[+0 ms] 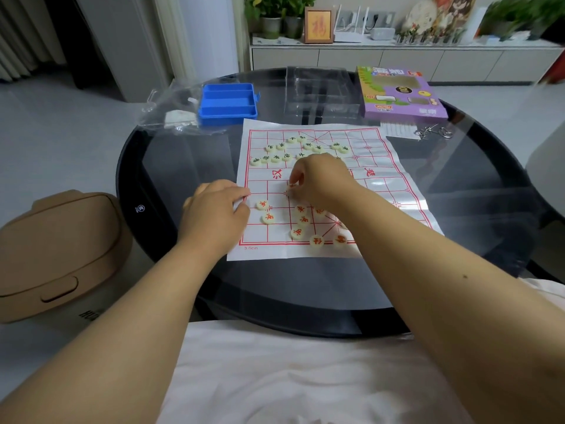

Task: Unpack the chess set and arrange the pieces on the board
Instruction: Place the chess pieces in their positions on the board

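Observation:
A white paper board (pixel 379 166) with a red grid lies on the round black glass table. Several cream pieces with green characters (pixel 276 158) sit loosely on its far half. Several cream pieces with red characters (pixel 269 218) lie on the near half. My left hand (pixel 214 209) rests on the board's left edge, fingers curled, pinching the paper. My right hand (pixel 318 182) hovers over the board's middle, its fingertips closed on a red-marked piece (pixel 292 185) that is mostly hidden.
A blue plastic tray (pixel 227 102) and a crumpled clear bag (pixel 171 113) lie beyond the board on the left. A clear plastic insert (pixel 321 93), a purple box (pixel 400 93) and metal puzzle rings (pixel 434 131) are at the back right. A tan bin (pixel 58 249) stands left of the table.

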